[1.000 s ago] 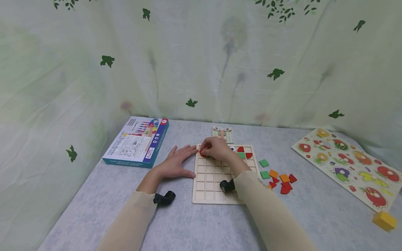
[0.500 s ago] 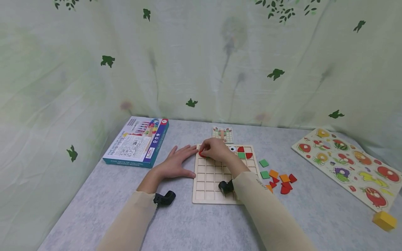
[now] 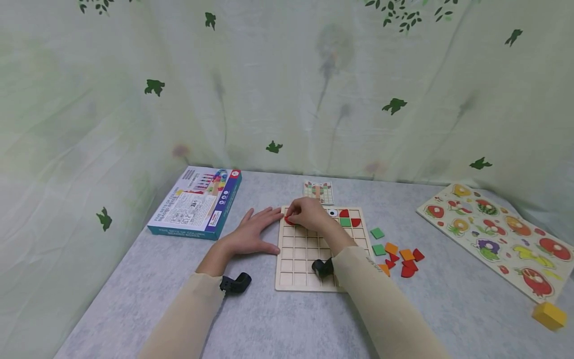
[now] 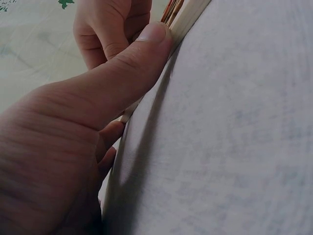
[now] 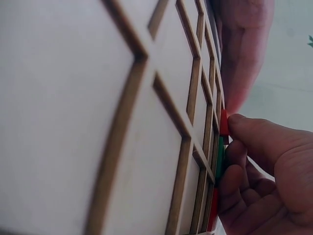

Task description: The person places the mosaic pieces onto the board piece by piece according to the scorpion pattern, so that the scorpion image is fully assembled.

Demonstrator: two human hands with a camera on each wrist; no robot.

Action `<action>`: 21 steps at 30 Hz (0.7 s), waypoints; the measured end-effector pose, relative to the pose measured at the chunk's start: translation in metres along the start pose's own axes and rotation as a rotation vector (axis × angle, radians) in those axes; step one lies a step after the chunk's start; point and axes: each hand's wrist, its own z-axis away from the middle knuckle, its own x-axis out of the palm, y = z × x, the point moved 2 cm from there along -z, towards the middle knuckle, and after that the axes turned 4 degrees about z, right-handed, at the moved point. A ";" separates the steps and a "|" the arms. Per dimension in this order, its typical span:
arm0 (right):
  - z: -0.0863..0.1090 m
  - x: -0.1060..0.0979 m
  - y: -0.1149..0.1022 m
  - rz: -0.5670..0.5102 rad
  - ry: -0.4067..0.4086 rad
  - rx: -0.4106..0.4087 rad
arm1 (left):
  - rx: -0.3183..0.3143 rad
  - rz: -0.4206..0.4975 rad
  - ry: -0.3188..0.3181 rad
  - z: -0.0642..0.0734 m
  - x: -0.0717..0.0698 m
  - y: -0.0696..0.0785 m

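Right hand (image 3: 309, 213): thumb and fingertips pinch a red piece (image 5: 224, 122) at the far left corner of a gridded board (image 3: 299, 253) (seating hidden by the fingers). Left hand (image 3: 253, 233): fingers extended, thumb touching the board's left edge. Pattern card (image 3: 318, 193) just behind; loose tiles (image 3: 407, 255) right; box (image 3: 193, 204) left; fruit board (image 3: 466, 239) far right.

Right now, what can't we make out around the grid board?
Head: grid board, upper-middle cells: covered by right hand.
Head: card, fine pattern: too small.
Head: orange piece, one part: behind right sleeve.
Right wrist: red piece, full outline: edge-on.
Left wrist: cells: low angle, left hand.
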 end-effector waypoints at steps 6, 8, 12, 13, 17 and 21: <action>0.001 0.000 -0.001 0.005 0.011 0.009 | -0.001 -0.008 0.003 -0.001 0.000 0.001; 0.001 0.000 -0.001 0.006 0.012 0.011 | -0.002 -0.008 0.004 -0.001 0.000 0.001; 0.002 0.000 -0.001 -0.011 0.020 0.019 | -0.001 -0.009 0.005 -0.001 0.001 0.000; 0.002 0.000 -0.001 -0.022 0.023 0.022 | -0.002 -0.009 0.005 -0.001 0.001 0.000; 0.005 -0.004 0.004 -0.083 0.048 0.018 | -0.006 -0.010 0.003 -0.002 0.002 0.000; 0.011 -0.012 0.007 -0.133 0.067 -0.015 | -0.007 -0.008 0.001 -0.002 0.002 0.002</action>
